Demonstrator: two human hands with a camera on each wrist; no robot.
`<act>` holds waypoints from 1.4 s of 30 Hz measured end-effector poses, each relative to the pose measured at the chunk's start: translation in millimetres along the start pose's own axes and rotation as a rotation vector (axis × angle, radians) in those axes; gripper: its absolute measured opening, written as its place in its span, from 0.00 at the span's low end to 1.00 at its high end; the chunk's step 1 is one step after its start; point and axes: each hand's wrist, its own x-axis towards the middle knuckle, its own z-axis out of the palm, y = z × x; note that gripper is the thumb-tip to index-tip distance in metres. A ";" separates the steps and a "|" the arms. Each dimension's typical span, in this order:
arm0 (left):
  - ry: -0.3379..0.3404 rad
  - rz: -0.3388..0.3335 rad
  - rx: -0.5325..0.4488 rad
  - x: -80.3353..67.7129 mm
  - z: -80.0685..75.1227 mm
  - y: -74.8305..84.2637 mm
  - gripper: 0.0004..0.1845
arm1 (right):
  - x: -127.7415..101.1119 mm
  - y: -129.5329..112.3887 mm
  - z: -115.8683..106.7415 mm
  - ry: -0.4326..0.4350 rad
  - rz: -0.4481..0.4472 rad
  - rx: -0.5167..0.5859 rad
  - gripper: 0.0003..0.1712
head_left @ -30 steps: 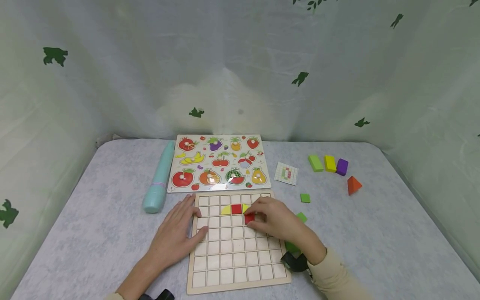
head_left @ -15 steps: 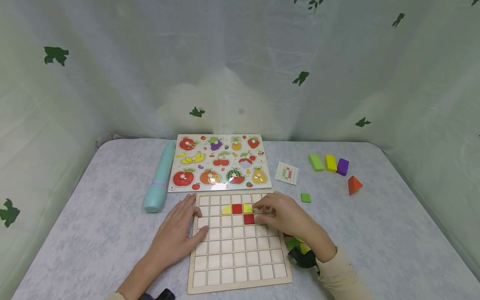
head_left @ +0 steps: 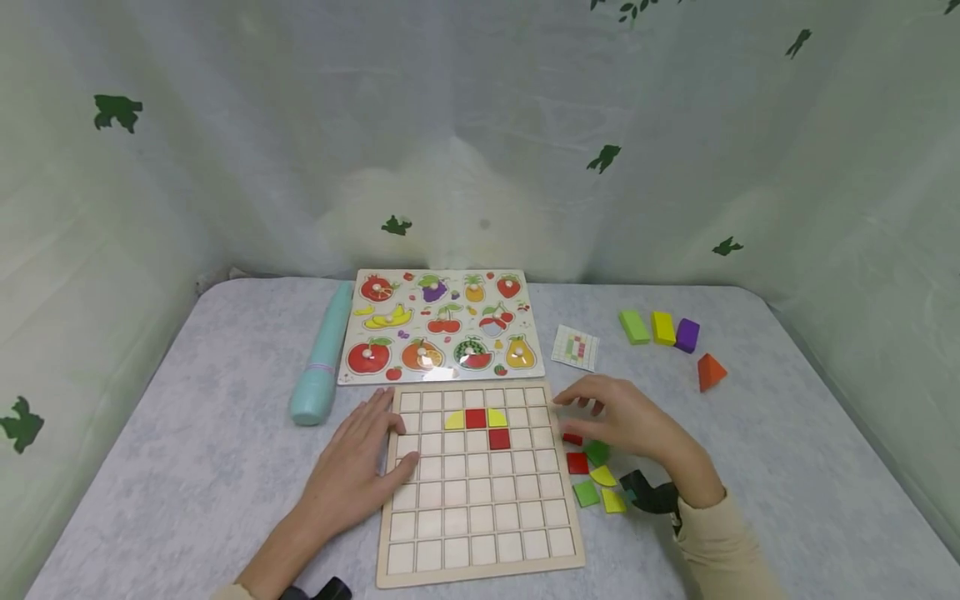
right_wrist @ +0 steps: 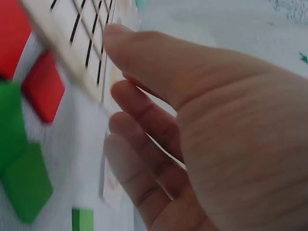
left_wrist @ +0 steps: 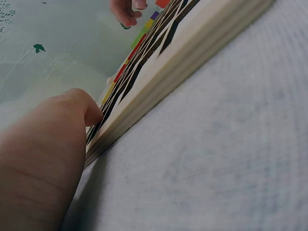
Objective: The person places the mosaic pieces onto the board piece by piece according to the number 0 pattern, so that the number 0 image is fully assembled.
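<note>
A wooden grid board [head_left: 480,500] lies on the table with a yellow quarter-round tile [head_left: 455,420], a red square tile [head_left: 476,418], a second yellow quarter-round tile [head_left: 497,417] and, below that one, another red square tile [head_left: 499,439] in its cells. Along the board's left edge rests my left hand [head_left: 347,467], fingers extended, thumb on the frame. My right hand [head_left: 626,421] hovers by the board's upper right edge, loosely bent, with nothing between thumb and fingers in the right wrist view. Beneath and beside it lie loose tiles, among them a red one [head_left: 577,463] and a green one [head_left: 587,493].
Behind the board lies a fruit puzzle [head_left: 442,325], with a turquoise cylindrical case [head_left: 318,358] at its left. A small pattern card [head_left: 575,347] sits to the right. Farther right are a green block [head_left: 633,327], a yellow block [head_left: 663,328], a purple block [head_left: 687,335] and an orange wedge [head_left: 710,372].
My right hand has let go of the red square tile in its cell and moved right, off the board, uncovering the second yellow tile and several loose tiles. The left hand stays put.
</note>
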 end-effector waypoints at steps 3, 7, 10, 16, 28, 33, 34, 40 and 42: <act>0.006 0.007 -0.003 0.1 -0.1 0.5 0.15 | -2.4 8.4 -1.6 -0.045 0.036 0.010 0.20; 0.006 0.006 -0.008 -0.2 -0.3 1.5 0.14 | -4.3 15.0 -3.2 -0.113 0.080 0.046 0.22; 0.004 0.004 -0.007 -0.2 -1.0 1.9 0.14 | -5.0 17.6 -3.4 -0.135 0.091 0.056 0.23; 0.002 0.001 -0.004 -0.2 -1.3 2.4 0.14 | -5.4 21.5 -1.9 -0.121 0.068 0.046 0.18; 0.001 0.003 -0.006 -0.4 -2.1 2.8 0.14 | -4.0 17.4 -0.3 -0.095 0.023 0.050 0.14; 0.002 0.002 -0.004 -1.0 -0.7 1.4 0.15 | 1.2 3.5 5.3 -0.106 -0.024 0.080 0.15; 0.003 0.002 -0.004 -1.0 -0.8 1.2 0.15 | 2.5 0.1 7.1 -0.113 -0.036 0.084 0.14; 0.007 0.008 -0.008 -0.7 -1.1 1.1 0.14 | 7.9 -19.6 20.2 -0.142 -0.095 0.072 0.13; 0.006 0.009 -0.009 -0.4 -1.3 1.3 0.14 | 8.8 -25.7 24.9 -0.144 -0.111 0.059 0.14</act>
